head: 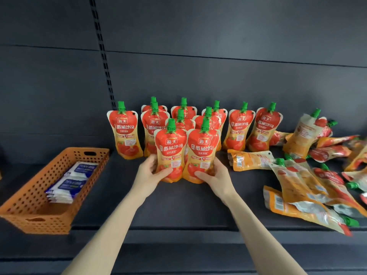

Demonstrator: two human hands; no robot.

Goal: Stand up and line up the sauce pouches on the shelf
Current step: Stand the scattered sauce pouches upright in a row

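Several red and orange tomato sauce pouches with green caps stand upright on the dark shelf (111, 197), in rows toward the back. Two front pouches stand side by side. My left hand (154, 171) grips the lower part of the left front pouch (170, 147). My right hand (213, 173) grips the lower part of the right front pouch (202, 149). Two more upright pouches (239, 128) stand to the right of the group. Further right, several pouches (297, 187) lie flat or lean in a loose pile.
An orange perforated basket (29, 215) with white and blue packets (67, 183) sits at the shelf's left, overhanging the front edge. One flat pouch (250, 160) lies just right of my right hand. A slotted upright (103, 54) runs up the dark back panel.
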